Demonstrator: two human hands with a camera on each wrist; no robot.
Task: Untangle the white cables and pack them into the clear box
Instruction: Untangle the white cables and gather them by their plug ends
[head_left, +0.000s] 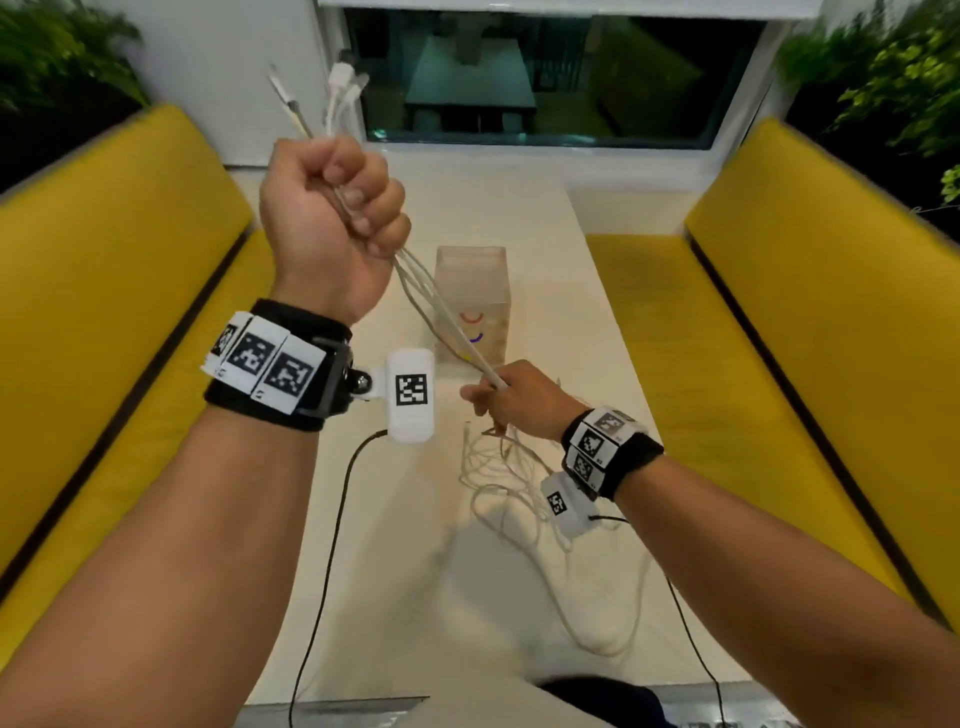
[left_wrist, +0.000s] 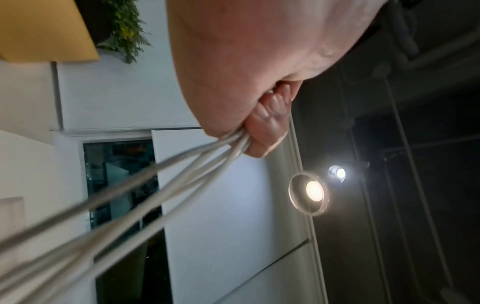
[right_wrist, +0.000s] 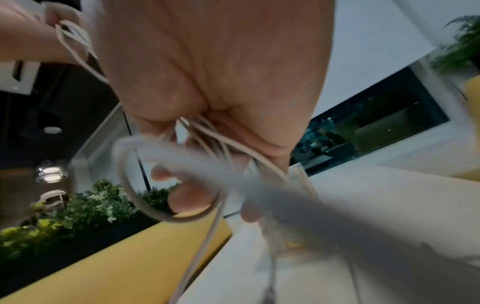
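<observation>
Clearly light and limp, the white cables (head_left: 447, 322) stay bunched: left hand (head_left: 332, 228) fists their plug ends, right hand (head_left: 511, 397) pinches lower; best gripped near plugs.

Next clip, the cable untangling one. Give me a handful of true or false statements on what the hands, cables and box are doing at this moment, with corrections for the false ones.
1. The left hand grips a bunch of white cables, raised above the table. True.
2. The cables' connector ends hang down below the left fist. False: they stick up above it.
3. The right hand holds the same strands lower down, near the table. True.
4. All the cables are already inside the clear box. False: none are visibly in it; loose loops lie on the table near the right wrist.
5. The clear box lies on its side. False: it stands upright.
</observation>
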